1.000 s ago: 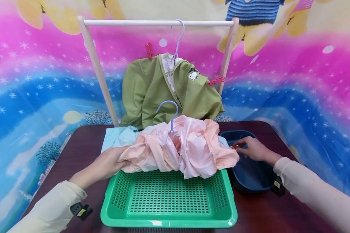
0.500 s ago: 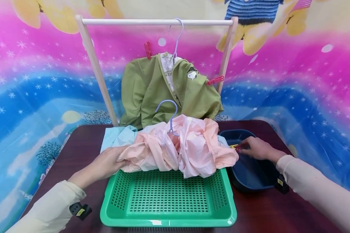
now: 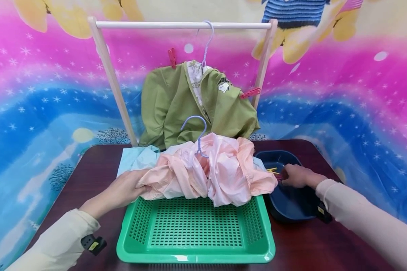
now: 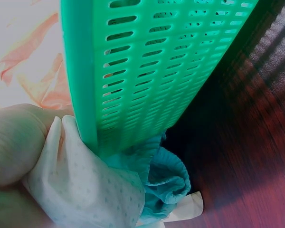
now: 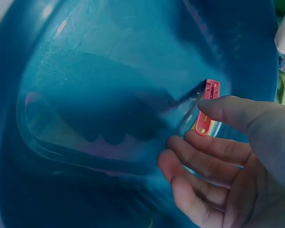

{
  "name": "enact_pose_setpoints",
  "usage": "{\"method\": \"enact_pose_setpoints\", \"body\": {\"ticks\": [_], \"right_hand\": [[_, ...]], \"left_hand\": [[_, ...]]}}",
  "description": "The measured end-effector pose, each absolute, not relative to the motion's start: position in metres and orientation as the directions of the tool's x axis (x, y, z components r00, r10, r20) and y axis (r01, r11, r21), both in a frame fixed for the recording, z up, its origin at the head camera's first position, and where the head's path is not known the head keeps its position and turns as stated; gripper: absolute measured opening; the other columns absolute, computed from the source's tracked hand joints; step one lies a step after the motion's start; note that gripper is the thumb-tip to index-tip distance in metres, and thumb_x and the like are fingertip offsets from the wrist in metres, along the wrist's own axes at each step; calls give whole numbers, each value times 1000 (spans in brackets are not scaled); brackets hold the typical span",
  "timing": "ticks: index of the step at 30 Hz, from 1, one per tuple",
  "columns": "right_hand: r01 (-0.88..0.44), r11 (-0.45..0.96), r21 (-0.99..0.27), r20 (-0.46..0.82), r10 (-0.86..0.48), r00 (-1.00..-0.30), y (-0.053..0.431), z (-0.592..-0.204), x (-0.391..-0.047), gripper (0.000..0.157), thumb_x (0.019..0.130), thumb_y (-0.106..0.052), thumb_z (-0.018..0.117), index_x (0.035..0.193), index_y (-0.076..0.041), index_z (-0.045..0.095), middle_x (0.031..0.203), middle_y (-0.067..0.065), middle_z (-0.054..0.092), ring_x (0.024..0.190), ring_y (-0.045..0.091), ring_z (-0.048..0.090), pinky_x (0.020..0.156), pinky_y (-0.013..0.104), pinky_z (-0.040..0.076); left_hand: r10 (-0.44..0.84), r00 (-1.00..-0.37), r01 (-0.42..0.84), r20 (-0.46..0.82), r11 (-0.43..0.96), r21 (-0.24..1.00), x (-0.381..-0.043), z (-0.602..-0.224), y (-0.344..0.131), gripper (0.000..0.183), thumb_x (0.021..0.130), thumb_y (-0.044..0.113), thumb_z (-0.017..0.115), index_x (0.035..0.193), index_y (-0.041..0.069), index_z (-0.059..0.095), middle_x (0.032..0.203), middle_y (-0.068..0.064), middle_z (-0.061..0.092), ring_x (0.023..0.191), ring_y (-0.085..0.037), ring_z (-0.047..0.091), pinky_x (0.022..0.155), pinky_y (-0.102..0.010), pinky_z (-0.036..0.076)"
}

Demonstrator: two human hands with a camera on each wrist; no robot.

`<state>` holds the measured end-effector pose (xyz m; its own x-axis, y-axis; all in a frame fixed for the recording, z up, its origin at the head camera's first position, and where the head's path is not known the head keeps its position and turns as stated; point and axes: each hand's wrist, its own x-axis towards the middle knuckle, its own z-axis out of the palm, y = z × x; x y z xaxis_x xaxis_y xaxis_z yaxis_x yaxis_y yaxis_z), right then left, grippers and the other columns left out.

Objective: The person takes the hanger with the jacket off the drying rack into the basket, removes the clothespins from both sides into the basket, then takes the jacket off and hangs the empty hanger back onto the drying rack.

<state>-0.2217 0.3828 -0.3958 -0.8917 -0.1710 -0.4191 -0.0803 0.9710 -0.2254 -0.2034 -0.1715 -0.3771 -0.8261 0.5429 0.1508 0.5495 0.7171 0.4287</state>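
Observation:
My left hand (image 3: 123, 188) grips the left end of a peach-pink garment (image 3: 227, 169) bunched over the back of a green basket (image 3: 195, 258). In the left wrist view, dotted pale cloth (image 4: 85, 175) is bunched at the fingers, against the basket's rim. A lilac hanger (image 3: 199, 145) pokes its hook up from the garment. Inside a dark blue basin (image 3: 276, 153) to the right, my right hand (image 3: 298, 176) pinches a red clothespin (image 5: 212, 90) between thumb and index finger, the other fingers loosely bent. A yellow clothespin (image 3: 273, 170) is beside it.
Behind the basket stands a rack with a white rail (image 3: 139, 25). A green jacket (image 3: 159, 101) hangs there, with a red clothespin (image 3: 172, 58) at one shoulder and another red clothespin (image 3: 251, 93) at the other. Pale blue cloth (image 3: 137, 158) lies at the back left.
My right hand has shifted slightly and lower in the basin, and the yellow clothespin shows more clearly. The left hand and the pink garment stay in place.

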Motion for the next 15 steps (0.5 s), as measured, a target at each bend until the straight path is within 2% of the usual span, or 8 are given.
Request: {"method": "enact_pose_setpoints", "body": {"ticks": [10, 15], "right_hand": [[-84, 988, -130, -419, -132, -898, 377, -404, -220, 20, 94, -23, 68, 99, -4, 65, 79, 2, 60, 68, 16, 54, 61, 31, 42], [-87, 991, -103, -395, -121, -911, 374, -407, -220, 21, 93, -24, 69, 98, -4, 64, 76, 2, 59, 65, 17, 53, 60, 31, 41]], "left_hand": [[546, -823, 553, 154, 711, 435, -203, -376, -171, 33, 89, 13, 76, 121, 18, 69, 107, -1, 75, 100, -26, 71, 79, -45, 55], [542, -826, 548, 152, 714, 435, -203, -377, -172, 31, 90, 13, 76, 119, 19, 69, 107, -1, 75, 100, -26, 72, 79, -45, 55]]}}
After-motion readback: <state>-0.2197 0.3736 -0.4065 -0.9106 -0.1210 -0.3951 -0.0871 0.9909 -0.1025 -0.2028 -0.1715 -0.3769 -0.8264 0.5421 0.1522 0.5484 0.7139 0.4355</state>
